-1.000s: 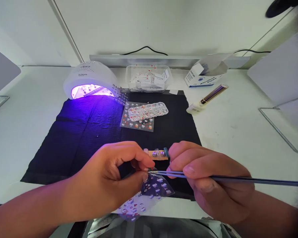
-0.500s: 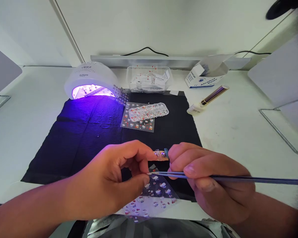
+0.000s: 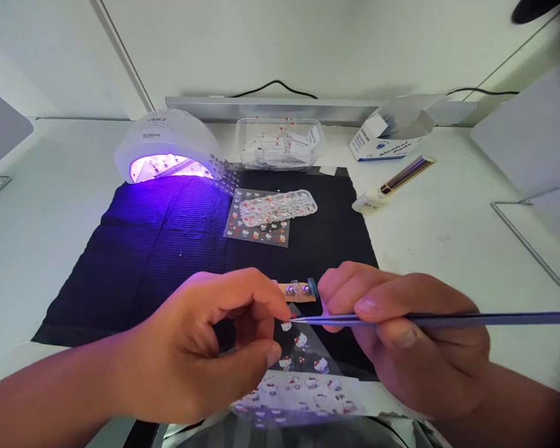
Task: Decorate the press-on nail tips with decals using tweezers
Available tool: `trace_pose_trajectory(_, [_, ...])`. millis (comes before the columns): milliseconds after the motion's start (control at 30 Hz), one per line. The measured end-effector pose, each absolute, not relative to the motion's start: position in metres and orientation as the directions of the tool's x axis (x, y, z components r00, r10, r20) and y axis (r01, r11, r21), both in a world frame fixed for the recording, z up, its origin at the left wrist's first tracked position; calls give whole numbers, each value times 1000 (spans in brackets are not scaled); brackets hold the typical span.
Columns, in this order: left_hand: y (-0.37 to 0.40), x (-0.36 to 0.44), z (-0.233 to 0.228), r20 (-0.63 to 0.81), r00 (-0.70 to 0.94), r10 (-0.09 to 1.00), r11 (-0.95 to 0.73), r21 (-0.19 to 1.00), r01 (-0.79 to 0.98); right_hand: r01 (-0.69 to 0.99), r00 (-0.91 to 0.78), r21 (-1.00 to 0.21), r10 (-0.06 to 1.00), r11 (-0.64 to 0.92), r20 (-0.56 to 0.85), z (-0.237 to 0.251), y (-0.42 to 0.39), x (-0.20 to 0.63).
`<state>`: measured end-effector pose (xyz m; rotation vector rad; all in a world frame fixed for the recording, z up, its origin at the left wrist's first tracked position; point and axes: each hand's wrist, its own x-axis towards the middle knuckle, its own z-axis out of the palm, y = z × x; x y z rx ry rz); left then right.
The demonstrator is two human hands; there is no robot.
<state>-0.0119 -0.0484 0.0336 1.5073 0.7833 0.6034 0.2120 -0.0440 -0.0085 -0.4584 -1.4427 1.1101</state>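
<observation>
Left hand has spread apart; right hand pinches tweezers, and a slip could crease that sticker sheet

- On the white lamp, I can read "SUNone"; the blurrier word above it looks like "OEIEZ".
- Well to the right of the lamp, the open box says "Alcohol Pads" across its front.
- Nearer the lamp's right side, a white packet seems to read "Alcohol Pad".
- Right of the lamp and nearer me, the bottle carries lettering too small to make out.
</observation>
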Motion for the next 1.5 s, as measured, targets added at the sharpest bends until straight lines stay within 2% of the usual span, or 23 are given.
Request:
trace_pose_trajectory(133, [-48,-9,34,-58,600,798,-35,989,142,-321,-232,-834,817,449,528,-4,-45,211])
trace_pose_trajectory(600, [-51,-9,32,-91,587,805,16,991,132,-265,-260,-852,818,451,513,-3,-47,215])
trace_pose_trajectory(967, [-49,-7,35,-199,610,767,161,980,118,-278,-272,-840,800,467,535,-2,-48,215])
trace_pose_trajectory(1100, [-49,-8,33,-199,602,773,166,980,110,-276,-265,-838,801,471,537,-3,-48,215])
trace_pose_trajectory(1333, [-49,-8,32,-235,612,755,208,971,116,-328,-249,-839,817,434,520,-1,-45,213])
trace_pose_trajectory(1500, [-47,-9,31,-227,593,772,162,973,163,-351,-251,-860,847,370,467,3,-44,209])
